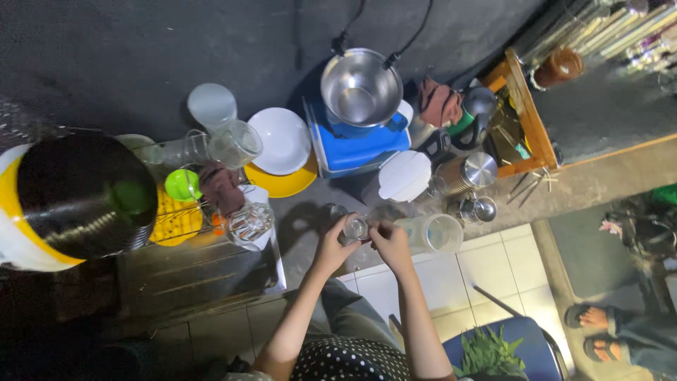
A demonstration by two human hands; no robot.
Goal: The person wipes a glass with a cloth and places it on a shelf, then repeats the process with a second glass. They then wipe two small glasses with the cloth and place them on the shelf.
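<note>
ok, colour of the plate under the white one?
Yellow plate, peeking out beneath the white plate; head view shows it.

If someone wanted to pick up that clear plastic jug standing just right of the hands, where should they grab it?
Probably around the body of the clear plastic jug, coming from its right side, where the counter looks open. It stands upright with its wide mouth open upward, so a sideways wrap suits its round wall. The right hand crowds its left side and a small steel cup sits behind it. No handle is discernible.
</note>
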